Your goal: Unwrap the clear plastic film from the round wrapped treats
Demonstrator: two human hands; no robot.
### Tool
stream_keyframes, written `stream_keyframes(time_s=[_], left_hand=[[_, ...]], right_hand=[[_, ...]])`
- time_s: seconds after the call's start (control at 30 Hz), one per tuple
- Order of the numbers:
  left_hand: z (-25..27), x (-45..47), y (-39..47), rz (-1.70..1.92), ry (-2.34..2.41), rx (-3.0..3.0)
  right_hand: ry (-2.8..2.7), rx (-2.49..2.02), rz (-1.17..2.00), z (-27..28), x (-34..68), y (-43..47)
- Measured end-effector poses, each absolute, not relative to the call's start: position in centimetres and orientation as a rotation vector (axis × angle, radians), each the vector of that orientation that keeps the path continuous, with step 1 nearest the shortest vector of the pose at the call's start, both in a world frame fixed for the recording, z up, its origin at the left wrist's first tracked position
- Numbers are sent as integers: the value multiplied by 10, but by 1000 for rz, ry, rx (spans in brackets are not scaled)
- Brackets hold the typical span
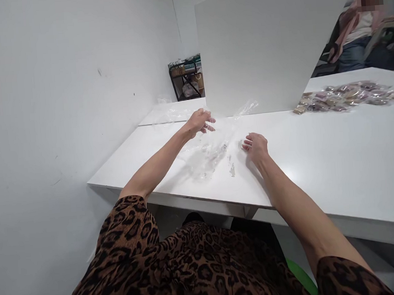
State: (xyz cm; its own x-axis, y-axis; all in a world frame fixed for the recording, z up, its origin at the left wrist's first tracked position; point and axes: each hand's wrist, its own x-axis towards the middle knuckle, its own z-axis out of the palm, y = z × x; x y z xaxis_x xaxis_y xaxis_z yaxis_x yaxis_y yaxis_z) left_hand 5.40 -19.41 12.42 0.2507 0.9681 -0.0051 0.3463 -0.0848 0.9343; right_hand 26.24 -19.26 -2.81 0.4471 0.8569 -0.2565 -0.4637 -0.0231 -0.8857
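Observation:
A crumpled clear plastic bag (pixel 214 155) lies on the white table in front of me, one end reaching up toward the upright panel. My left hand (pixel 200 121) is over the far left side of this plastic, its fingers loosely bent and apart; no firm grip on the film shows. To the right of the bag, my right hand (pixel 257 146) is low over the tabletop with curled fingers. A small pale, shiny bit (pixel 242 145) shows at its fingertips, too small to name. Between bag and right hand is a greyish patch (pixel 231 166) on the table.
More clear plastic (pixel 170 114) lies at the back left. A white panel (pixel 253 47) stands behind the table (pixel 338 163). Several small wrapped packets (pixel 350 97) are spread at the back right. Beyond are a black rack (pixel 186 78) and a seated person (pixel 357 39). A wall borders the left.

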Motion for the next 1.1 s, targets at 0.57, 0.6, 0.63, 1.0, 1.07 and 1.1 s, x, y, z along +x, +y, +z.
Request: stream_keyframes(time_s=[0.57, 0.6, 0.63, 1.0, 1.07, 1.1], left_hand=[[187, 70, -192, 1227, 1139, 1616], [191, 70, -193, 1236, 1147, 1631], [195, 70, -193, 1249, 1166, 1637], [207, 46, -196, 1312, 1127, 1668], [200, 37, -197, 1313, 1152, 1634], [196, 32, -197, 1315, 1177, 1607]], right_hand=[[-740, -1236, 930, -22, 263, -197], [-746, -1235, 925, -22, 263, -196], [-749, -1236, 917, -22, 264, -196], [-1793, -1168, 674, -25, 256, -211], [-2015, -1288, 625, -32, 250, -211], [-2084, -1334, 587, -35, 249, -211]])
